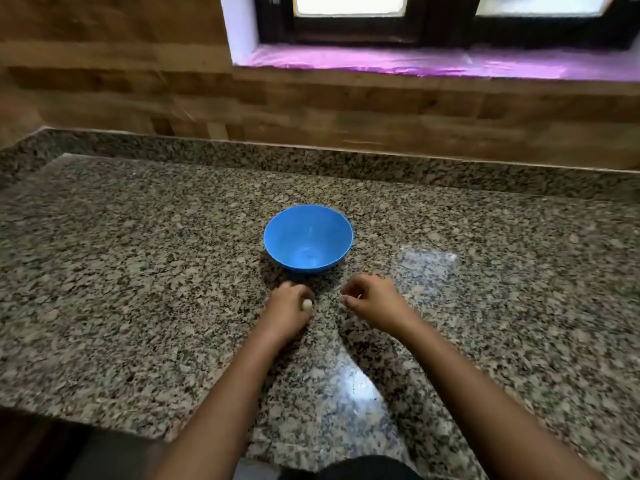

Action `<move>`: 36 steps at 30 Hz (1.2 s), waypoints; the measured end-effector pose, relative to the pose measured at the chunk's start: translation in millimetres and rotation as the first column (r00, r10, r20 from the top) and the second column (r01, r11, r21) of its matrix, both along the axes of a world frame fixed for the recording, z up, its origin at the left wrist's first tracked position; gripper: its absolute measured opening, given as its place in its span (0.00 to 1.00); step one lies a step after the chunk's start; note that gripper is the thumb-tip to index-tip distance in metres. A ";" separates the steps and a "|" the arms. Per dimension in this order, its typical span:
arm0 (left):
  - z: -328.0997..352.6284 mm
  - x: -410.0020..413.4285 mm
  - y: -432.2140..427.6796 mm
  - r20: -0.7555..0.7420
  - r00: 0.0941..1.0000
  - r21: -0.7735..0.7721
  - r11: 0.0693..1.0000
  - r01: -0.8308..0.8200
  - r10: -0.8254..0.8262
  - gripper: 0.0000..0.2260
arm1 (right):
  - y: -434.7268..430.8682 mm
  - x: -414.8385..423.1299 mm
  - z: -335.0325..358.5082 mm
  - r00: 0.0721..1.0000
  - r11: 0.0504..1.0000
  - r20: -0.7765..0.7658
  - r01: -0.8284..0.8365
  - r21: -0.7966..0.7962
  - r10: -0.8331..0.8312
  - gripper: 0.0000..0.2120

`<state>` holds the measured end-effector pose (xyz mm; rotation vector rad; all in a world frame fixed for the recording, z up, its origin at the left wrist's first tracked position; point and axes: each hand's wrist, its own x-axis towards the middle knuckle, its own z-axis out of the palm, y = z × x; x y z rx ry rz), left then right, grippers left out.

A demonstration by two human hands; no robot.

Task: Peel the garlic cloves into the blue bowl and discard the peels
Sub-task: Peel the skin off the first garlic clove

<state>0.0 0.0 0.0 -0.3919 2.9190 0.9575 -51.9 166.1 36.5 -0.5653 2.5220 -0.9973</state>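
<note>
A blue bowl (308, 237) stands on the speckled granite counter (138, 271), and nothing shows inside it. Just in front of the bowl, my left hand (289, 306) curls round a pale garlic clove (307, 304) that peeks out at the thumb side. My right hand (372, 301) is a little to the right, fingers curled, pinching a small whitish bit at its fingertips (345, 299); whether that is peel or clove I cannot tell. Both hands hover low over the counter, apart from each other and from the bowl.
A raised granite ledge (311, 161) runs along the back under a wooden wall. A window sill with pink sheeting (415, 62) sits above at the right. The counter's front edge (104, 420) lies near my body.
</note>
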 end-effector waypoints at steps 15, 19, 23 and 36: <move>-11.1 -9.6 31.5 -0.047 0.977 0.926 0.376 -0.037 0.210 0.13 | 7.2 -10.5 -20.5 0.883 0.812 0.460 0.334 -0.478 -0.092 0.08; -13.9 -12.7 37.9 -0.064 0.968 0.906 0.422 -0.046 0.243 0.14 | 6.7 -11.8 -26.9 0.927 0.839 0.336 0.311 -0.447 -0.165 0.07; -12.4 -14.5 44.3 -0.093 0.960 0.880 0.472 -0.046 0.266 0.14 | 5.6 -9.3 -29.4 0.979 0.922 0.071 0.203 -0.331 -0.190 0.10; -6.8 -12.0 45.7 -0.097 0.969 0.855 0.517 -0.036 0.229 0.19 | 3.1 -10.0 -26.4 0.966 0.998 -0.257 -0.050 -0.033 0.039 0.07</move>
